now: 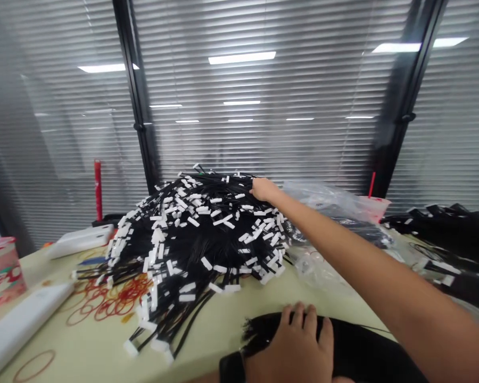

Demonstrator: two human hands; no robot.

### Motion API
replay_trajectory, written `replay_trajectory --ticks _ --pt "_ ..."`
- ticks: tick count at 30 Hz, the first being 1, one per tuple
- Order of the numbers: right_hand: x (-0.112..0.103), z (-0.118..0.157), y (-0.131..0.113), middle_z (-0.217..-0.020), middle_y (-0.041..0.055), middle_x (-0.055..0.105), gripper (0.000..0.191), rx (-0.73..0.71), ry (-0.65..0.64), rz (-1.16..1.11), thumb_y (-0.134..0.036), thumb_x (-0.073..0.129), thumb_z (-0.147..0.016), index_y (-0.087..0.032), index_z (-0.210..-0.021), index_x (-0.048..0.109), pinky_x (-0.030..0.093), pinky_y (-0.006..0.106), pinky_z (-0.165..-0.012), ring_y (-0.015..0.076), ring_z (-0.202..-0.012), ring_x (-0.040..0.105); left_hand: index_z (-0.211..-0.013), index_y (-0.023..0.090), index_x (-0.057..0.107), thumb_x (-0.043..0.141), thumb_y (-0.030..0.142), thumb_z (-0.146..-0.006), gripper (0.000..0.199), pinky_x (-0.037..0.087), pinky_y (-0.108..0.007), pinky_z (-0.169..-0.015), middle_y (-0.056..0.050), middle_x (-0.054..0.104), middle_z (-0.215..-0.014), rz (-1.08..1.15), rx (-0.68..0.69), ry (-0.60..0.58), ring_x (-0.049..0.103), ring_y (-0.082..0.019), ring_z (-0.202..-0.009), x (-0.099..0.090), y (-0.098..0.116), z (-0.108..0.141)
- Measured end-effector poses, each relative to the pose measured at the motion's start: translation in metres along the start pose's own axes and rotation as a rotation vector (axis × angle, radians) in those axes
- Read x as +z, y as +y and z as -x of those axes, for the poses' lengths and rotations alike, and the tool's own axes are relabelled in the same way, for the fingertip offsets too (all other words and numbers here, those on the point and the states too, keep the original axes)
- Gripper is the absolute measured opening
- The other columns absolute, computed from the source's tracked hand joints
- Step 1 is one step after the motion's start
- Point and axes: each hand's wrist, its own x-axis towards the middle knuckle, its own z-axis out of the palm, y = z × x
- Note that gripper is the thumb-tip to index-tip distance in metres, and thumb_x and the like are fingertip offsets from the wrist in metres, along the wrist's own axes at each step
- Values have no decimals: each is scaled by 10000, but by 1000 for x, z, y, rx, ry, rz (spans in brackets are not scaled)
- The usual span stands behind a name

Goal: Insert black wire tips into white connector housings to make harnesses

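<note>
A large heap of black cables [207, 239] with white connectors lies in the middle of the table. At the heap's upper right edge, my right hand [264, 190] reaches out with its fingers curled at the cables; what they hold is too small to tell. Near the front edge, my left hand [299, 340], with a black band on the wrist, rests palm down on a bundle of black cables [363, 351]. The fingers of that hand are spread a little over the bundle.
Red rubber bands [123, 295] lie left of the heap, near white blocks [27, 324] and a pink cup [2, 271]. Clear plastic bags [327, 207], another cup [375, 207] and more black cables [451, 229] are on the right. Blinds hang behind the table.
</note>
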Motion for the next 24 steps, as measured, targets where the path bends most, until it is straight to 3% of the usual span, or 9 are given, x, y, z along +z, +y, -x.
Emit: replay_trajectory --ticks 4,8,13,16,18,20,22,24 --pt "-2 -7 15 -1020 67 559 276 120 62 -54 -322 480 -846 -126 -1031 536 461 350 -783 151 -904 552 -1311 27 353 549 503 -738 771 238 -516 -1022 -259 320 -1355 -1 -18 -7 310 -391 -1232 3 1 -1" --pt "-19 7 38 -991 65 560 306 197 240 -136 -342 438 -865 -128 -1073 506 467 341 -755 142 -860 556 -1296 32 379 465 540 -773 734 256 -519 -1013 -254 353 -1342 0 -27 55 335 -389 -1218 6 0 2" --pt "-53 43 67 -926 56 561 337 260 494 -212 -355 331 -905 -129 -1128 444 453 318 -721 124 -774 550 -1297 6 354 281 550 -843 713 245 -532 -1000 -265 381 -1316 17 103 157 347 -394 -1203 2 -1 13" --pt "-76 79 88 -900 57 558 312 294 591 -220 -321 300 -912 -114 -1105 430 428 327 -739 128 -774 541 -1343 6 253 310 659 -775 867 152 -572 -1015 -265 300 -1366 83 118 190 252 -401 -1252 -13 1 17" --pt "-86 111 103 -842 47 565 281 297 579 -220 -320 309 -904 -127 -1051 450 423 324 -716 128 -727 540 -1353 19 227 411 722 -674 994 110 -559 -1034 -249 235 -1401 157 103 220 182 -389 -1284 -30 1 17" --pt "-87 145 116 -776 49 583 244 289 525 -226 -338 301 -894 -178 -998 453 420 313 -670 142 -679 540 -1361 61 214 513 702 -621 1024 196 -523 -1034 -224 233 -1411 345 21 254 220 -366 -1280 -49 -4 18" --pt "-78 179 125 -737 67 585 176 295 464 -219 -329 315 -875 -210 -928 433 407 311 -630 173 -668 553 -1365 148 202 600 593 -649 932 314 -484 -989 -193 282 -1401 744 -163 291 378 -328 -1212 -65 -15 21" --pt "-60 211 128 -708 65 586 133 275 360 -212 -324 315 -864 -227 -868 405 405 303 -610 181 -647 557 -1361 149 180 459 532 -798 735 474 -426 -832 -210 408 -1322 874 -225 249 571 -265 -1025 -75 -27 27"
